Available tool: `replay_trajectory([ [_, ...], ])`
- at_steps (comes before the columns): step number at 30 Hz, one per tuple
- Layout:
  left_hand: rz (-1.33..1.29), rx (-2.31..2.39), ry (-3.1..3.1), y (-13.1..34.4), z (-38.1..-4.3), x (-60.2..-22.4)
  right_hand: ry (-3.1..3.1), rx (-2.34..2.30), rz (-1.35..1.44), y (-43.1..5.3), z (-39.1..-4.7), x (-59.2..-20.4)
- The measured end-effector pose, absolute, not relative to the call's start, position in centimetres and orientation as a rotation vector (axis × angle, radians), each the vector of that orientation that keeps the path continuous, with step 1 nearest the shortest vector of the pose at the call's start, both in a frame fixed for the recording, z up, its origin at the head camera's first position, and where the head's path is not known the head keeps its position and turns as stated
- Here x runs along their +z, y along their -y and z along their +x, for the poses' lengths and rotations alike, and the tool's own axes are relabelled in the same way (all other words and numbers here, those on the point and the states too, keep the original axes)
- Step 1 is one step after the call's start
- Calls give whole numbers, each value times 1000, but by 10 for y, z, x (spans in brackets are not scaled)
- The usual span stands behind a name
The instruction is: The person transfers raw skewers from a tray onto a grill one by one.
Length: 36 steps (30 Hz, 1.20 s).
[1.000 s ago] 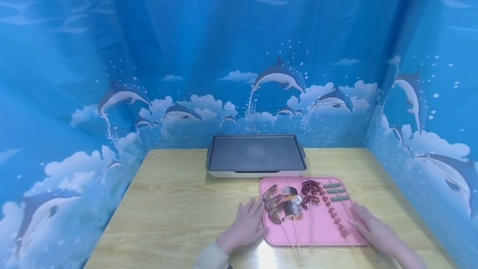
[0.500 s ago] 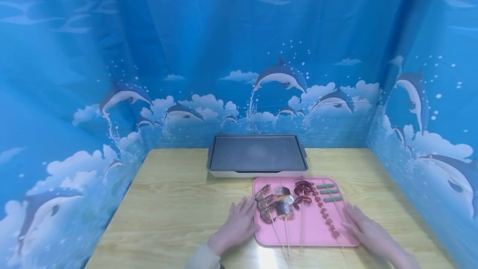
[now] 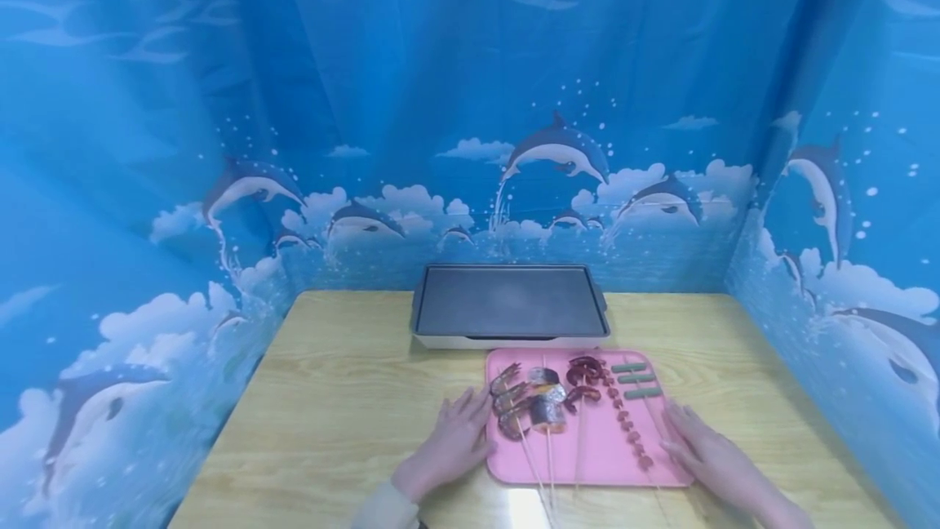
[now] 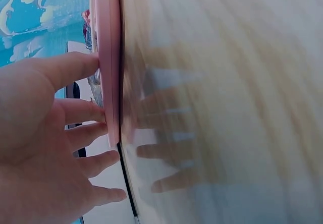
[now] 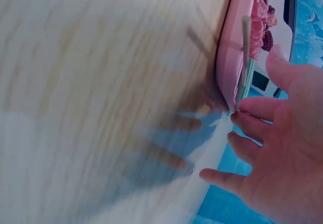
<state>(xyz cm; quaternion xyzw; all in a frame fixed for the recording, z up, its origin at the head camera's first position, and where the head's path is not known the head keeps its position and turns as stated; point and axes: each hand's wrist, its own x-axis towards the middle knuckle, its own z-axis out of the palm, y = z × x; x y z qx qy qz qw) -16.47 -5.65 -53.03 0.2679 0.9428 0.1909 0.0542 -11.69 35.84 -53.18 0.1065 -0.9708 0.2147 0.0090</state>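
A pink tray (image 3: 598, 460) lies on the table bearing several food skewers. From left to right these are shrimp (image 3: 512, 408), silvery fish chunks (image 3: 547, 413), dark red curled pieces (image 3: 583, 372), small reddish meat bits (image 3: 628, 429) and green pieces (image 3: 639, 380). My left hand (image 3: 450, 441) is at the tray's left side, fingers extended; in the left wrist view its thumb and fingertips touch the pink rim (image 4: 108, 57). At the right side my right hand (image 3: 711, 454) has its fingers extended, with fingertips right at the tray's corner (image 5: 234, 95).
Just behind the tray stands a flat black griddle (image 3: 510, 300) with a pale base. The wooden table (image 3: 330, 406) ends at a blue dolphin-print curtain (image 3: 411, 145) on the back and sides. Skewer sticks (image 3: 542, 484) overhang the tray's front edge.
The pink tray with its skewers has slid left across the table in front of the griddle. Both hands have moved left along with it, staying at its two sides.
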Motion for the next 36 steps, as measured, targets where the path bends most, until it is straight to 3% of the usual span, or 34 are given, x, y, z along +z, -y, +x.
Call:
replay_trajectory([
  [36, 727, 742, -2852, 121, -163, -524, 3033, 734, 482, -309, -125, -526],
])
